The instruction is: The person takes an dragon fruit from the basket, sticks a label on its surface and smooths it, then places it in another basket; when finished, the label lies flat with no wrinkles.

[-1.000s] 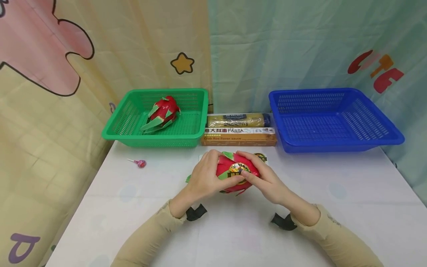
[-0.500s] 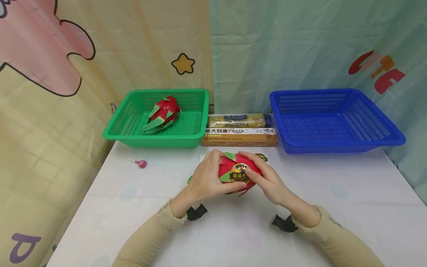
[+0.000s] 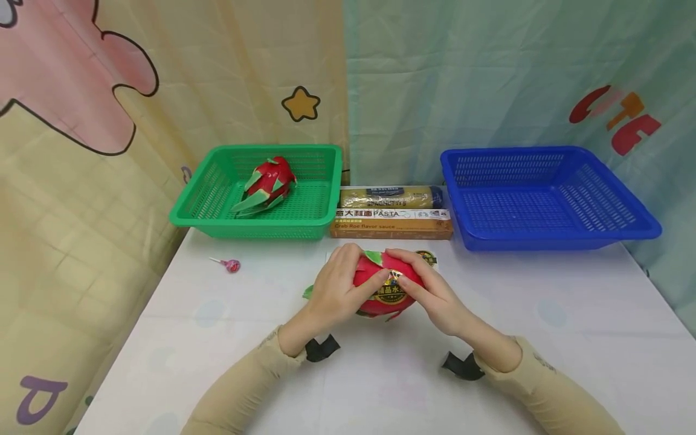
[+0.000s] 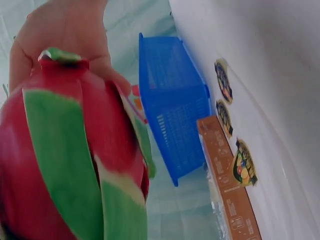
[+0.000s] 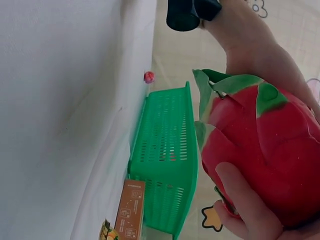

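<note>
In the head view, a red dragon fruit [image 3: 375,309] with green scales is held between both hands above the table. My left hand [image 3: 331,290] grips its left end, thumb lying across the front. Around the right end curls my right hand [image 3: 443,302]. Both thumbs touch the upper part of a round black-and-gold sticker [image 3: 393,295] on the fruit's front. The left wrist view shows the dragon fruit [image 4: 65,150] close up, with no sticker on the side seen. The right wrist view shows the dragon fruit [image 5: 265,140] with fingers spread against it.
A white sheet with similar stickers [image 3: 426,258] lies behind the hands. At the back stand a green basket [image 3: 255,228] holding another dragon fruit [image 3: 269,181], a pasta box [image 3: 391,226], a spaghetti pack [image 3: 391,197] and a blue basket [image 3: 554,235]. A lollipop [image 3: 232,266] lies left.
My left thumb has dropped a little, then risen onto the sticker's top edge. The sticker faces me lower on the fruit, which seems slightly turned. Both hands stay in nearly the same place.
</note>
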The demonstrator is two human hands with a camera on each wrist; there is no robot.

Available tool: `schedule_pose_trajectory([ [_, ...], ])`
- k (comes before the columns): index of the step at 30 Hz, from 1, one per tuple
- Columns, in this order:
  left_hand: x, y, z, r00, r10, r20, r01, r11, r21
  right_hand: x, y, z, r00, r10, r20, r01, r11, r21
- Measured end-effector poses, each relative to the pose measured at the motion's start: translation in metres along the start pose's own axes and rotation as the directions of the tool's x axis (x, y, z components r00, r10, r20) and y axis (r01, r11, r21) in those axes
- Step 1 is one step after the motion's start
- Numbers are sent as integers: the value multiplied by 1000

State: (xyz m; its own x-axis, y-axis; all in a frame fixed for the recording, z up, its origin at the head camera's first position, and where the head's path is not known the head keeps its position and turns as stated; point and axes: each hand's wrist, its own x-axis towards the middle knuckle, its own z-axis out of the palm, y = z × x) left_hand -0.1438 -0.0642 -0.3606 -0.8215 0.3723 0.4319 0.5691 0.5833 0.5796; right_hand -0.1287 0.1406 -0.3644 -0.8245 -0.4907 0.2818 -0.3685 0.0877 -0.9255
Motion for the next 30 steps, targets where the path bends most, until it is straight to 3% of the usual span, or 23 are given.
schedule_pose_trajectory([
  [5, 1, 2, 2, 999, -6, -45, 6, 1000, -8, 0, 3, -1, 1000, -24, 10, 25, 996, -81],
  [10, 3, 3, 1, 999, 8, -43, -8, 1000, 1, 1, 2, -3, 1000, 13, -27, -16, 992, -127],
  [14, 8, 3, 1, 997, 59, -48, -57, 997, 43, 3, -1, -12, 999, -1, -50, -5, 994, -105],
  [18, 17, 6, 0, 988, 136, -71, -132, 989, 58, 4, -3, -28, 995, -75, -65, 67, 992, -106],
  [21, 28, 8, 0, 967, 214, -140, -206, 976, 66, 4, -5, -44, 984, -144, -108, 127, 980, -155],
  [25, 42, 10, 2, 918, 280, -282, -272, 960, 70, 2, -14, -68, 956, -193, -222, 157, 973, -171],
  [28, 51, 12, 9, 879, 294, -376, -300, 953, 44, 0, -21, -84, 917, -199, -346, 142, 973, -182],
  [30, 57, 13, 15, 859, 291, -421, -314, 949, 14, 0, -24, -95, 880, -188, -437, 125, 978, -169],
])
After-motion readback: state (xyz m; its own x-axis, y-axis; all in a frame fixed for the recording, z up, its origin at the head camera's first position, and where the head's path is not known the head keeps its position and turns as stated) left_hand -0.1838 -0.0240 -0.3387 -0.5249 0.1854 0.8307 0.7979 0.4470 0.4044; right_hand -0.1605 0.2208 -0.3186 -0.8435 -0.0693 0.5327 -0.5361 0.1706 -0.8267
